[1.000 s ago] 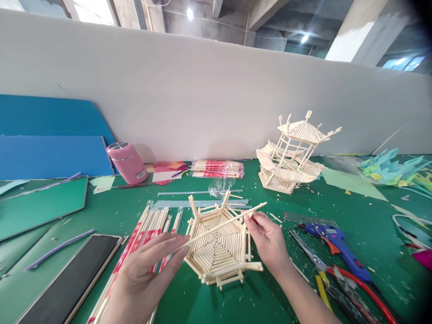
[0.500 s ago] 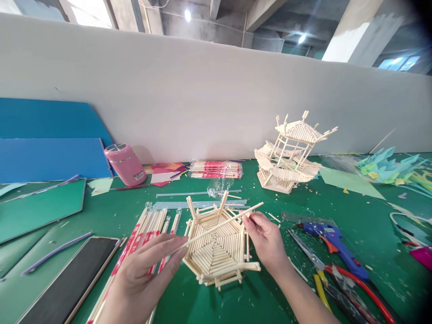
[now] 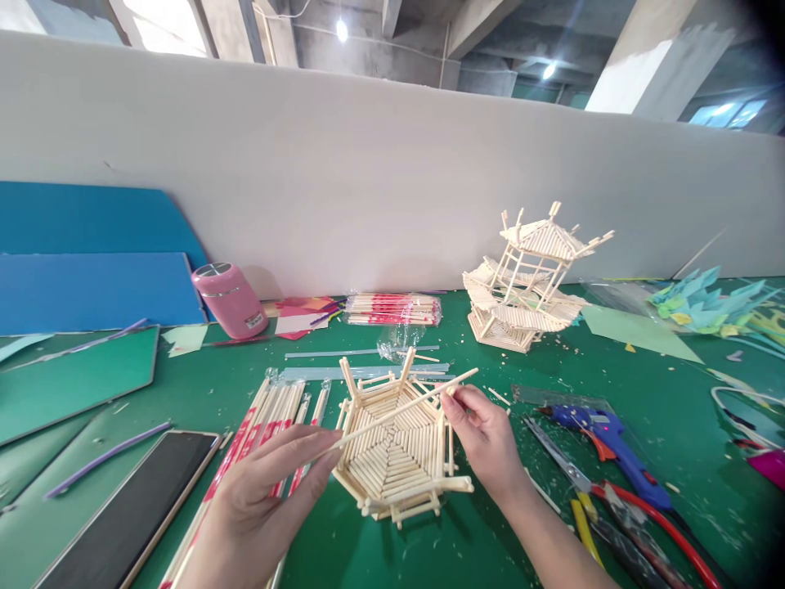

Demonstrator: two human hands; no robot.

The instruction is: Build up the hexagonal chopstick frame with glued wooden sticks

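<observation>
A thin pale wooden stick (image 3: 383, 417) slants across the view, pinched between my two hands. My left hand (image 3: 263, 491) grips its lower end between thumb and fingertips. Close to the upper end, my right hand (image 3: 484, 433) has it between thumb and forefinger, and a short tip pokes out beyond. Below the stick lies a polygonal frame of wooden sticks (image 3: 392, 458), its floor laid in nested rings, with short posts at some corners. The stick hides a strip of that floor. Beside my left hand are wrapped bundles of sticks (image 3: 270, 413), partly covered by it.
A pagoda-like stick model (image 3: 527, 286) stands at the back right. To the right lie a blue glue gun (image 3: 607, 442), scissors (image 3: 561, 458) and red-handled pliers (image 3: 650, 515). A phone (image 3: 135, 507), a pink flask (image 3: 230, 301) and blue boards (image 3: 91, 286) are at left.
</observation>
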